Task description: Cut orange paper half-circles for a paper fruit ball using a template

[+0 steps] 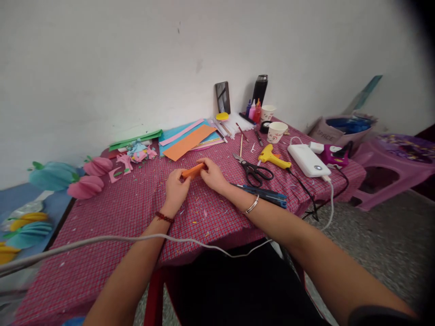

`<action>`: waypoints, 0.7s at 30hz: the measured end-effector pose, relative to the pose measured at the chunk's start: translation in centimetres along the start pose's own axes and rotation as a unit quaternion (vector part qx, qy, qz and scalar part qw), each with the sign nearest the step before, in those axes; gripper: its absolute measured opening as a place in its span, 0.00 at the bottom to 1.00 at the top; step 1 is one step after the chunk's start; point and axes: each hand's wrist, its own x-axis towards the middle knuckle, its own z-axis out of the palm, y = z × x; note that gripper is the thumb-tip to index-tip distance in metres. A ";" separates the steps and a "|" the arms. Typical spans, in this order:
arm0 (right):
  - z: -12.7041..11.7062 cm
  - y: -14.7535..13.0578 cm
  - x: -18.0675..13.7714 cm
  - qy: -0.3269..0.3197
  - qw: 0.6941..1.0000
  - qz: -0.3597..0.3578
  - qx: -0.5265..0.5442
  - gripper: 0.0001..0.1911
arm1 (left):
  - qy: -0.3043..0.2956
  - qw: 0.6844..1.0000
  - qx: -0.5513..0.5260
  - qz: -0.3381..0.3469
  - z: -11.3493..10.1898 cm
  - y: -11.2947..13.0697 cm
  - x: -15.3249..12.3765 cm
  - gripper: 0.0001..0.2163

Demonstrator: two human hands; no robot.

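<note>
A folded strip of orange paper (193, 171) lies low over the red checked tablecloth (136, 213), held at both ends. My left hand (176, 190) pinches its near left end, and my right hand (213, 174) grips its right end from above. A red bead bracelet circles my left wrist and a silver bangle my right. Black-handled scissors (252, 170) rest just right of my right hand. A blue ruler (265, 194) lies under my right forearm.
A yellow glue gun (272, 157), white power bank (307, 160) and paper cups (276, 131) sit at the right. Coloured paper sheets (190, 138) lie at the back. Pink and teal paper fruits (84, 186) rest left. A white cable (112, 238) crosses the front edge. A purple stool (390, 167) stands right.
</note>
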 end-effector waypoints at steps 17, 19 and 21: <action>0.3 0.5 0.1 -0.042 0.999 -0.019 -0.028 0.23 | -0.062 0.995 -0.075 0.017 0.7 -0.2 0.0 0.35; 0.3 0.3 0.3 -0.019 0.998 -0.007 0.052 0.22 | -0.043 0.992 -0.118 0.003 0.4 0.6 0.0 0.32; 0.2 0.2 0.6 -0.011 0.985 0.036 0.168 0.19 | -0.030 0.980 -0.194 -0.043 0.2 1.5 -0.1 0.30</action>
